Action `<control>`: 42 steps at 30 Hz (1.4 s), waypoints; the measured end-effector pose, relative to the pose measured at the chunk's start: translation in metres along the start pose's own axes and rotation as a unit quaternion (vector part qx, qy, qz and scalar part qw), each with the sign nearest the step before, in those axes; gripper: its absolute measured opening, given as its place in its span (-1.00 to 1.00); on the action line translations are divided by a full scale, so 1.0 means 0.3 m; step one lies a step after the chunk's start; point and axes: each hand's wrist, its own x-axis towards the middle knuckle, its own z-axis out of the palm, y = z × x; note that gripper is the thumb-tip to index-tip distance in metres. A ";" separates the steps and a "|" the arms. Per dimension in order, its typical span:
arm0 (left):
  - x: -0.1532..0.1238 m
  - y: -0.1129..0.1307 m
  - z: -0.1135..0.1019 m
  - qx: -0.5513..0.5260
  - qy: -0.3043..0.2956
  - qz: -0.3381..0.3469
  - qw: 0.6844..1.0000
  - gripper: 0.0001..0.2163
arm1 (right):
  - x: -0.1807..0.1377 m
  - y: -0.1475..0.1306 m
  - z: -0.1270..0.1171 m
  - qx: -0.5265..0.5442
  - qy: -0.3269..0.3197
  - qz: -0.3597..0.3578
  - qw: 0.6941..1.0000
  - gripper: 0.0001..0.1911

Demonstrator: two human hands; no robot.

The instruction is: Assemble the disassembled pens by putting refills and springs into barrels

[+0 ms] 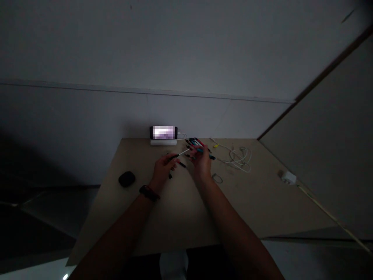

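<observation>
Above the middle of the desk, my left hand (162,169) is closed on a slim pen (183,152), white with a black end, slanting up to the right. A red-and-black pen (181,164) lies by its fingertips; I cannot tell whether this hand holds it too. Just to the right, my right hand (202,166) is closed around a pen with a teal body and a dark end (212,157). Behind that hand lies a loose bunch of pens (194,142) in red, white and black, partly hidden. A small dark piece (170,176) sits below my left fingers.
A phone (163,132) with a lit screen leans at the back on a white stand (163,142). A coiled white cable (240,158) lies right, with a yellow piece (216,146) nearby. A black rounded case (126,179) is left, a small ring (217,178) right, a white plug (288,177) far right.
</observation>
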 end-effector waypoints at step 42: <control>-0.015 -0.015 -0.001 0.132 -0.088 0.076 0.984 -0.78 | -0.050 0.087 0.006 -0.105 -0.243 0.143 0.954 -0.31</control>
